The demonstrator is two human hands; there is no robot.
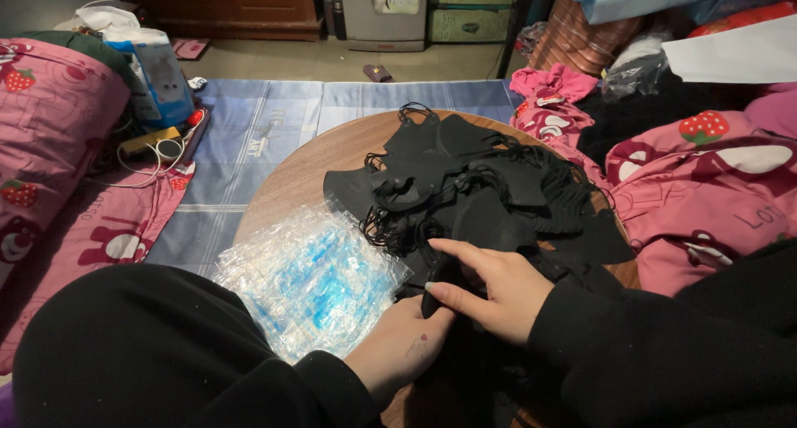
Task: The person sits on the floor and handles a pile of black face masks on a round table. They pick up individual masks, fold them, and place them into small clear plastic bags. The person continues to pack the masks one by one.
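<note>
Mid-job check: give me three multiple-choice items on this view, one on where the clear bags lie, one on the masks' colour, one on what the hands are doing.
1. Where does the stack of clear plastic bags lie?
A. On the round wooden table, left of the masks
B. On the pink pillow
C. On the floor

2. What colour is the pile of masks?
A. White
B. Black
C. Pink

3. What do the left hand and right hand do?
A. Rest apart, holding nothing
B. Grip one black mask together
C. Lift the bags

Answers: 1 A, bags lie on the tabletop; 2 B, all dark; 3 B, fingers close on one mask.
</note>
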